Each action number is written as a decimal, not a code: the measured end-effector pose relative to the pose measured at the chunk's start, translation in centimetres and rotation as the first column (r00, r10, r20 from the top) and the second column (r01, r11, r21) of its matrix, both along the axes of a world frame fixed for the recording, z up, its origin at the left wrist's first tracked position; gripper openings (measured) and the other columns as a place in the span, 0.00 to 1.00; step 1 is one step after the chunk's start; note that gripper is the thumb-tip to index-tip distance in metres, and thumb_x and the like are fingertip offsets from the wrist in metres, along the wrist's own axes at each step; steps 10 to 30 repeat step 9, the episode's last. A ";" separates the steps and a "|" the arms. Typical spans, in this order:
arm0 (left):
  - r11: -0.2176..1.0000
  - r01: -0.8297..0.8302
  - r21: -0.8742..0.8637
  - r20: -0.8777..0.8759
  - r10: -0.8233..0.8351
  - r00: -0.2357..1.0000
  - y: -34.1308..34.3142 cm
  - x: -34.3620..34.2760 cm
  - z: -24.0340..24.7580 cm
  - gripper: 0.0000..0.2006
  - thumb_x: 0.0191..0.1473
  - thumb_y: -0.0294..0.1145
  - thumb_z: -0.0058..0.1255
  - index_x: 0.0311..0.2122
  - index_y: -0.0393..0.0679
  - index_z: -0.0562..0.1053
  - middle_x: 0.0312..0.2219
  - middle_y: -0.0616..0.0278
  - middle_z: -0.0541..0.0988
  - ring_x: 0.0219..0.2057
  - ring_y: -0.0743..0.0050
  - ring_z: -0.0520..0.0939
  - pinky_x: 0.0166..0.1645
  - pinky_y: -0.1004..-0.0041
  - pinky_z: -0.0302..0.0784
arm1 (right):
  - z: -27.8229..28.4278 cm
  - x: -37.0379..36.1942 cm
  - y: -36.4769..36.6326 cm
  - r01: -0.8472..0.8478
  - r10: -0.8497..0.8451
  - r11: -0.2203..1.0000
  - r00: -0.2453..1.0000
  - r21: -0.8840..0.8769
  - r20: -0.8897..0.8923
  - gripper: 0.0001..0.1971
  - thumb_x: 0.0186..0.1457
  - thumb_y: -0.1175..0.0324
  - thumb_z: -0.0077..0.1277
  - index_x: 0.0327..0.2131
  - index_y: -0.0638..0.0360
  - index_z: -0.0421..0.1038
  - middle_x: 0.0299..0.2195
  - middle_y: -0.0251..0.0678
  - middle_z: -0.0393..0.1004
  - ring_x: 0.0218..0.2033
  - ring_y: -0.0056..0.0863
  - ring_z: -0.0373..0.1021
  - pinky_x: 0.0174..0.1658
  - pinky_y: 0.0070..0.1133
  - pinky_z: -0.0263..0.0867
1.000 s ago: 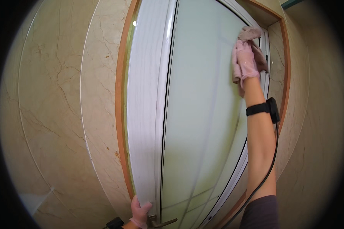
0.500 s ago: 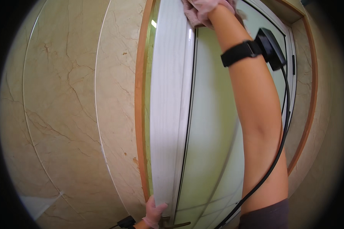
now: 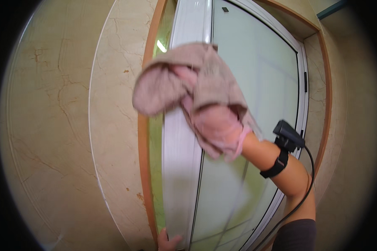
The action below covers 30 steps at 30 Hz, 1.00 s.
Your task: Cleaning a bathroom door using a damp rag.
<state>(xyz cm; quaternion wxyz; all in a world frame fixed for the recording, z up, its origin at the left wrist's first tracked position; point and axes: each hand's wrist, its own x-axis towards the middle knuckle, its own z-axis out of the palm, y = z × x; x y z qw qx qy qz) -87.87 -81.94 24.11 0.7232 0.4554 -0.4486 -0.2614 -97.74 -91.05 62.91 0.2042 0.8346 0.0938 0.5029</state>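
A greyish-pink cloth (image 3: 226,83) is draped over my right hand (image 3: 218,123), which wears a thin pink glove. That hand is closed around the cloth and presses it toward the white frame of a door (image 3: 180,184). Most of its fingers are hidden under the folds, and the cloth is a little blurred. Down at the lower edge, my left hand (image 3: 168,242) grips the door's outer edge, its thumb on the front face. The rest of it is cut off by the picture's edge.
Frosted glass (image 3: 255,83) fills the door panel. A brown door casing (image 3: 144,167) runs beside it, with a marbled tan wall (image 3: 67,134) to the left. A black device (image 3: 289,134) is strapped to my right forearm, trailing a cable (image 3: 305,188).
My right hand has come down from the top of the door with the cloth, which now hangs across the frame's middle. The view has shifted upward; my left hand stays at the door's edge.
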 end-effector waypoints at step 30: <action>0.957 0.137 -0.256 0.033 -0.133 0.991 -0.7 0.5 -1.3 0.31 0.44 0.40 0.57 0.53 0.40 0.60 0.40 0.60 0.72 0.40 0.69 0.73 0.44 0.70 0.69 | 25.3 -1.3 -11.4 0.473 -0.467 0.879 0.880 0.065 -0.091 0.17 0.46 0.55 0.51 0.37 0.53 0.68 0.44 0.35 0.67 0.48 0.26 0.60 0.55 0.24 0.54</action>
